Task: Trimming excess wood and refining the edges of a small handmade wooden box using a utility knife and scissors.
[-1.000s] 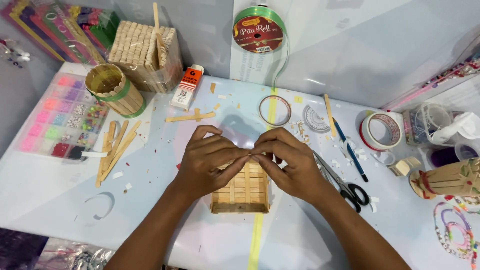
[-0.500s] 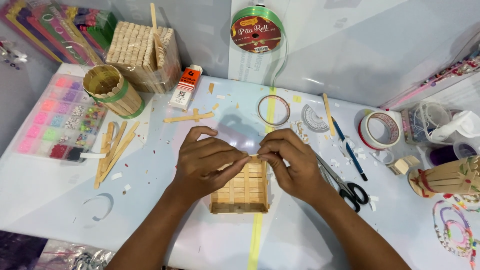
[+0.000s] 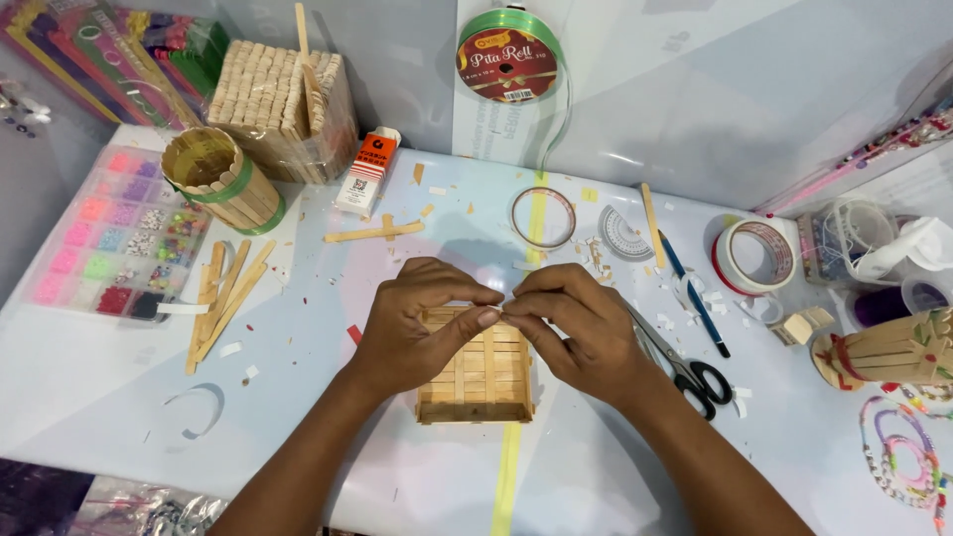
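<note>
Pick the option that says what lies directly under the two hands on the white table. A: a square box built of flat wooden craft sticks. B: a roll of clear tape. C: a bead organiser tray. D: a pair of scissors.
A: the left hand and the right hand meet fingertip to fingertip over a square craft-stick box, while the scissors lie off to the right of it.

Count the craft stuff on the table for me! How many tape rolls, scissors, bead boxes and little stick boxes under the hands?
Tape rolls: 2, a clear one and a bigger one
Scissors: 1
Bead boxes: 1
Stick boxes under the left hand and right hand: 1
Total: 5
</note>
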